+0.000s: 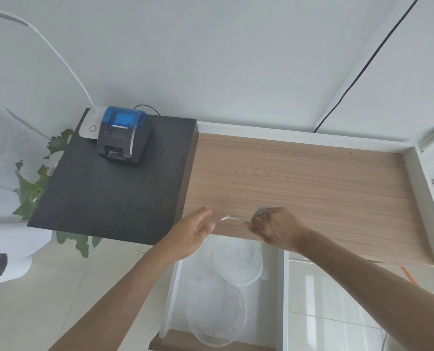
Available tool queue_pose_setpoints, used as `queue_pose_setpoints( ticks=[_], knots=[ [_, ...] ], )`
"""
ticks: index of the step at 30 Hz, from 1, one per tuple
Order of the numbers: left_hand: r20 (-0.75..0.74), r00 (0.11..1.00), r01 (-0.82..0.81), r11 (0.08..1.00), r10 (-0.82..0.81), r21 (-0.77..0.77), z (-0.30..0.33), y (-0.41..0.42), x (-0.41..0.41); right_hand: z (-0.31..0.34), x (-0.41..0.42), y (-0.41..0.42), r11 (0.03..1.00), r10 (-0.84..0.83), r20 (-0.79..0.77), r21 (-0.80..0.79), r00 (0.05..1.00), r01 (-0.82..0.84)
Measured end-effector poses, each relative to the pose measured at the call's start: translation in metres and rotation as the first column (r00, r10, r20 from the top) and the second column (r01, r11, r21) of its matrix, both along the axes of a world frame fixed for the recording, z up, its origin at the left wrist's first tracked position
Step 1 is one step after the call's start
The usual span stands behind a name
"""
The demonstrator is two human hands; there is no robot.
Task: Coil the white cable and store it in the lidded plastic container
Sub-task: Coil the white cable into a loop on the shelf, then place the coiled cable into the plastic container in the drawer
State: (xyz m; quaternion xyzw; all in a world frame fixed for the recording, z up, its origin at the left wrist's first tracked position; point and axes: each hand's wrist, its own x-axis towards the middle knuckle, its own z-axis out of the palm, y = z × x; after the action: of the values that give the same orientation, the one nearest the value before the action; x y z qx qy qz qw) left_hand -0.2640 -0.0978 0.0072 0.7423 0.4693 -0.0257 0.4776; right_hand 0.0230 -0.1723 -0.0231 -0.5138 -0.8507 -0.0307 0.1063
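My right hand [274, 230] is closed around a coiled white cable [262, 211] above the wooden desk; the coil shows over my knuckles. One short cable end with its plug [224, 218] sticks out to the left of my fingers. My left hand [194, 233] is open, fingers apart, just left of that plug and not touching it. Below the desk edge, in an open white drawer [285, 287], stands a clear round plastic container [216, 317]. Its clear lid [237, 259] lies off it, just behind.
A blue and grey receipt printer [123, 134] sits on a dark board [104, 188] at the left, with a white lamp base [89, 127] behind it. Green leaves [31, 188] hang left of the board. A white raised rim [423, 198] borders the desk at right.
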Motion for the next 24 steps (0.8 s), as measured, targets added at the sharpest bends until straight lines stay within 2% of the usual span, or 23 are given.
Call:
queue_pose_setpoints(
  ticks=[7, 13, 19, 24],
  knots=[
    [-0.213, 0.956, 0.232, 0.965, -0.202, 0.125, -0.045, -0.037, -0.017, -0.025, -0.033, -0.049, 0.991, -0.128, 0.002, -0.046, 0.992, 0.128],
    [-0.405, 0.864, 0.447, 0.826, -0.299, 0.343, -0.073, -0.064, -0.035, -0.041, -0.076, -0.099, 0.971, -0.224, 0.009, -0.086, 0.975, 0.224],
    [-0.431, 0.848, 0.476, 0.801, -0.309, 0.362, -0.101, -0.097, -0.065, -0.066, -0.131, -0.147, 0.946, -0.299, -0.030, -0.143, 0.954, 0.292],
    [-0.438, 0.845, 0.470, 0.816, -0.306, 0.336, -0.124, -0.122, -0.094, -0.086, -0.168, -0.180, 0.941, -0.285, -0.048, -0.206, 0.957, 0.269]
  ],
)
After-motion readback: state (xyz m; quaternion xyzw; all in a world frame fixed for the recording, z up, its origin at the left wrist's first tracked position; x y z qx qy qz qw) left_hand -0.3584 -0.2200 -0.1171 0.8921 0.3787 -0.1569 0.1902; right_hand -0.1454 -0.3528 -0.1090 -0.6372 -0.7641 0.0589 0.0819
